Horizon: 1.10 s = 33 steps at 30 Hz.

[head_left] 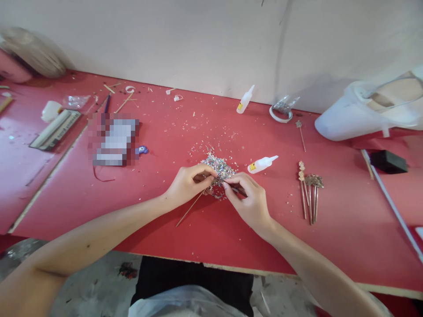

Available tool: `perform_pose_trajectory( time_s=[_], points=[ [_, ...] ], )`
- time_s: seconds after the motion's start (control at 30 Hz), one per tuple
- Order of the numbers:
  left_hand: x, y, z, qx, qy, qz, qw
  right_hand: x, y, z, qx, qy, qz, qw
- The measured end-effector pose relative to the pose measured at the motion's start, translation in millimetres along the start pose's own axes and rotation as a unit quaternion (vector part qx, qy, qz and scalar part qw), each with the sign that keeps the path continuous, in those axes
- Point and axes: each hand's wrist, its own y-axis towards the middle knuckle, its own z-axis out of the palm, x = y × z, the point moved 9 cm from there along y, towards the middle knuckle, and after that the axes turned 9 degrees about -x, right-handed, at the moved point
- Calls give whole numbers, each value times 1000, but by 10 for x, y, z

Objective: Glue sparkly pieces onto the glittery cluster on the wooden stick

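Note:
My left hand (pixel 194 180) and my right hand (pixel 246 193) meet over a pile of small glittery chips (pixel 220 166) on the red table (pixel 205 233). Both hands are closed in a pinch near each other. Between the fingertips is a small dark, thin piece, too small to name. A thin wooden stick (pixel 191 208) slants down toward the table's front edge from beneath my left hand. Just right of the pile lies a white glue bottle (pixel 262 164) with a yellow label.
Decorated sticks (pixel 310 193) lie at the right, near a white bucket (pixel 350 112) and a black block (pixel 388 161). Another glue bottle (pixel 245 100) and a tape ring (pixel 280 114) are by the wall. A pixelated object (pixel 115 140) and a long packet (pixel 56 130) lie left.

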Motion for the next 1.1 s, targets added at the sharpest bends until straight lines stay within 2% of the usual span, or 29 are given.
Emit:
perform_pose_trajectory(
  time_s=[0.23,1.1],
  points=[
    [-7,4,-1,3,-8,4,1000,-20,0,1,2,8,4,1000],
    [51,7,-9,-4,-14,3,1000,27,-1,-41,-12,-27,-55,998]
  ],
)
